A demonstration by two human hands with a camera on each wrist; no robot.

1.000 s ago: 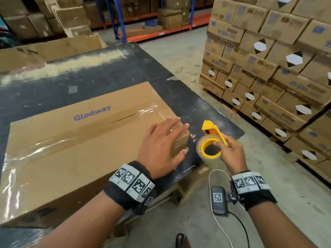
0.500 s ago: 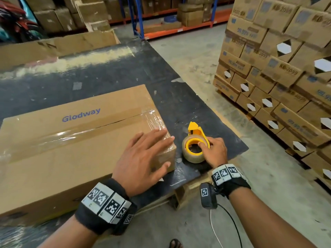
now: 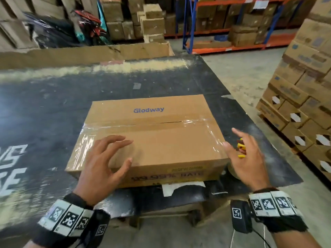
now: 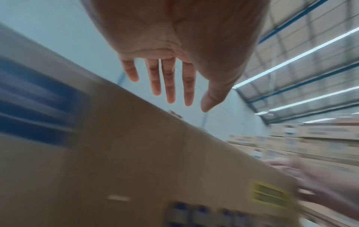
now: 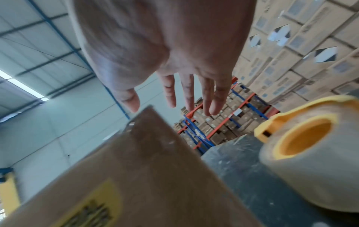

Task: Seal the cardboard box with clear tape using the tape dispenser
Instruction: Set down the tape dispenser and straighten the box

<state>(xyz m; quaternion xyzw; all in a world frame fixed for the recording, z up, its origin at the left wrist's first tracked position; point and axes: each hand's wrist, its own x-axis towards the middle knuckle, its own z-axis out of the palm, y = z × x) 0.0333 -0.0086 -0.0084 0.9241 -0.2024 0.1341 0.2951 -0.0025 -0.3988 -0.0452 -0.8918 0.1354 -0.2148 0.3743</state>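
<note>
The brown "Glodway" cardboard box [image 3: 161,140] lies on the dark table, with clear tape [image 3: 143,125] along its top seam and down both ends. My left hand [image 3: 121,152] is spread over the near-left part of the box top. In the left wrist view its fingers [image 4: 170,86] are straight above the box [image 4: 136,169], holding nothing. My right hand [image 3: 232,140] is open at the box's near right corner. The yellow tape dispenser [image 3: 240,145] with its clear roll stands on the table behind that hand, mostly hidden. The right wrist view shows the dispenser [image 5: 310,145] free beside the box corner [image 5: 145,153].
The dark table [image 3: 53,113] stretches left and back from the box. A long flat cardboard sheet [image 3: 89,54] stands along its far edge. Pallets of stacked cartons [image 3: 304,104] rise on the right across a concrete aisle. Racking with boxes [image 3: 223,24] fills the background.
My right hand has set the tape dispenser on the table and let go, then opened at the box's right corner. My left hand has left that corner and moved left over the top.
</note>
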